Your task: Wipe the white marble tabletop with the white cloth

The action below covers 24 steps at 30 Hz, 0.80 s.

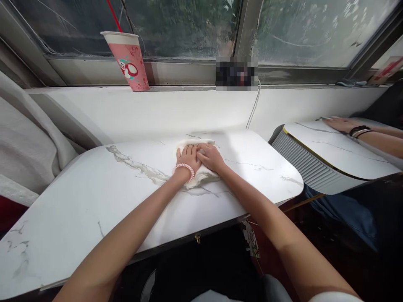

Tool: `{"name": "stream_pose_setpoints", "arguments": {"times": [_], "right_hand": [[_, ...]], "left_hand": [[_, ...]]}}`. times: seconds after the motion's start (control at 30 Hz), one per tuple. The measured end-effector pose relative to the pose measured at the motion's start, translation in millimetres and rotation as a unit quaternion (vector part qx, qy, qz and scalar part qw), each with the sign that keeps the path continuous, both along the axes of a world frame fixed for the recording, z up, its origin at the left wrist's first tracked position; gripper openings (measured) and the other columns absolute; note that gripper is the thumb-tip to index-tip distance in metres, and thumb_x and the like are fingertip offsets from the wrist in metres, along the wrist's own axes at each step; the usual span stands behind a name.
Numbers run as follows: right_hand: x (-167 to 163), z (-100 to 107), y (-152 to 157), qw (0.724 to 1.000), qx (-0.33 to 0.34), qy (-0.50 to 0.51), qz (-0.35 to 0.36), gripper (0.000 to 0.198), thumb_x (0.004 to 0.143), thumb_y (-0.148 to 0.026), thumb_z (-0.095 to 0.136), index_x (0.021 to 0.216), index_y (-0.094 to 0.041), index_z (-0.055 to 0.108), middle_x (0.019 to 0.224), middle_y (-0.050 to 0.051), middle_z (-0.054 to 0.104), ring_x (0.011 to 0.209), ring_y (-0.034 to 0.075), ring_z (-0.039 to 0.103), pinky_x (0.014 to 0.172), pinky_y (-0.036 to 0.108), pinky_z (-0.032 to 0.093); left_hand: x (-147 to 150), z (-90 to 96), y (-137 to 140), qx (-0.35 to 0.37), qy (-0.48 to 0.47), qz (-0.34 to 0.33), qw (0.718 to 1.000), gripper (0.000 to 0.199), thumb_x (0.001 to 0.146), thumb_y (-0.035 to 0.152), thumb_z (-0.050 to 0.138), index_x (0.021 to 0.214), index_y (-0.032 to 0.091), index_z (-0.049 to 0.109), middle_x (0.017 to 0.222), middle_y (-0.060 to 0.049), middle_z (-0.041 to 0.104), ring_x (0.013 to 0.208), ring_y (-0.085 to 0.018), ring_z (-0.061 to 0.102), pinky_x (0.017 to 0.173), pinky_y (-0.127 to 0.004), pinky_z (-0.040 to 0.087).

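Note:
A cream-white cloth (203,178) lies bunched on the white marble-patterned tabletop (103,188). My left hand (189,158) lies flat on the cloth with its fingers stretched and slightly spread; a pink coiled band circles the wrist. Close against it, my right hand (211,157) presses on the cloth too, its fingers extended and touching the left hand near the thumbs. Both palms face down, and the cloth shows around them at the back, the front and the left.
On the window ledge stand a pink paper cup (130,63) with a red straw and a blurred dark object (236,74) with a white cable (254,105). Grey curtain fabric (28,126) hangs at left. At right, another person's hand (341,124) rests on a second marble-patterned table (330,144).

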State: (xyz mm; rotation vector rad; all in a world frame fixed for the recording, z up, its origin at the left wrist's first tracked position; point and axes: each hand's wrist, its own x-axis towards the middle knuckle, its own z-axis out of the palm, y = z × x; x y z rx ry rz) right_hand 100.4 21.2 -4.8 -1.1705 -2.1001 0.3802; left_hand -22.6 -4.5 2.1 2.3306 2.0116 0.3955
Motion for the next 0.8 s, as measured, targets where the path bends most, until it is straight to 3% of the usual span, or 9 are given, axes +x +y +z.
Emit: {"name": "stream_pose_setpoints", "arguments": {"times": [0.27,0.43,0.57,0.8], "right_hand": [[47,3,-66,0.999,0.012,0.007,0.042,0.022,0.086,-0.028,0.045,0.099,-0.02,0.06,0.113,0.01,0.066,0.108,0.026,0.057,0.099,0.043,0.041],[80,2,-109,0.999,0.004,0.044,0.002,0.02,0.087,-0.031,0.047,0.099,-0.022,0.061,0.114,0.01,0.066,0.11,0.027,0.058,0.098,0.046,0.042],[98,3,-117,0.998,-0.013,0.055,-0.03,0.02,0.088,-0.033,0.047,0.097,-0.022,0.062,0.112,0.01,0.066,0.108,0.028,0.058,0.097,0.048,0.043],[107,5,-90,0.997,-0.002,0.054,-0.053,0.015,0.085,-0.032,0.046,0.085,-0.024,0.059,0.103,0.007,0.068,0.102,0.027,0.06,0.095,0.047,0.044]], "left_hand": [[44,-3.0,-72,0.024,-0.001,-0.009,1.0,0.055,0.093,0.03,0.033,0.142,0.007,0.045,0.149,-0.018,0.044,0.142,-0.031,0.034,0.118,-0.055,0.017],[72,-1.7,-102,-0.004,-0.028,-0.066,0.997,0.057,0.094,0.033,0.033,0.143,0.008,0.045,0.15,-0.017,0.043,0.142,-0.032,0.033,0.119,-0.056,0.017],[91,0.2,-104,-0.012,-0.053,-0.082,0.995,0.056,0.095,0.034,0.029,0.143,0.008,0.045,0.151,-0.015,0.043,0.143,-0.032,0.031,0.12,-0.056,0.016],[105,-1.7,-76,-0.005,-0.056,-0.101,0.993,0.056,0.094,0.032,0.029,0.142,0.007,0.044,0.15,-0.016,0.044,0.142,-0.032,0.033,0.119,-0.057,0.016]]}}
